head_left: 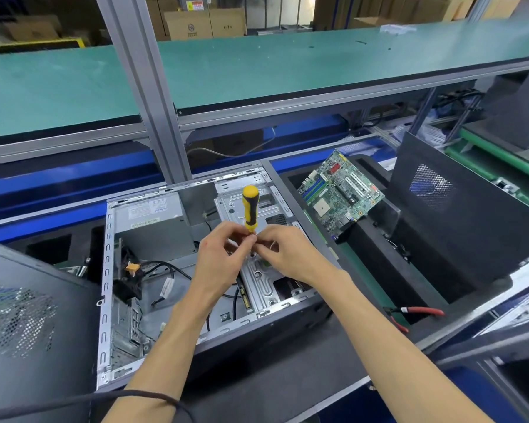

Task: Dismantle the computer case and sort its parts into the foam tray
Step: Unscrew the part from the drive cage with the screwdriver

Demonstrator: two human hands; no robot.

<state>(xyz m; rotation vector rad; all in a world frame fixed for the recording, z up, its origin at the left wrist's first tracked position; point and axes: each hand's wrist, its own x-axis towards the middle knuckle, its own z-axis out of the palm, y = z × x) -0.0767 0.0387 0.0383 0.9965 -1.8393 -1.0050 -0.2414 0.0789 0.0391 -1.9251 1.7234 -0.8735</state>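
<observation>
**Two-handed grip on a screwdriver above the drive cage of an opened computer case**

Grip: the left hand (pixel 223 254) and the right hand (pixel 283 254) meet fingertip to fingertip around the lower end of a yellow-and-black screwdriver (pixel 250 209), fingers curled and pinching it where the handle narrows. The tool stands nearly upright, handle uppermost; its tip is hidden behind the fingers. Whether either hand also holds a screw cannot be told.

Landmark: the computer case (pixel 171 270) lies on its side on the dark surface (pixel 287 377) with its side panel off. The screwdriver stands over the metal drive cage (pixel 260 279) in the case's right half. The power supply (pixel 153 221) fills the case's far left corner, and loose black cables (pixel 165 267) trail across the case floor nearer the wearer.

Just right of the case sits the black foam tray (pixel 376 248); a green motherboard (pixel 341 193) rests tilted in its far compartment. A black perforated side panel (pixel 458 215) leans at the tray's right edge. Red-handled pliers (pixel 422 311) lie at the tray's near corner. Another perforated panel (pixel 28 325) lies left of the case.
</observation>
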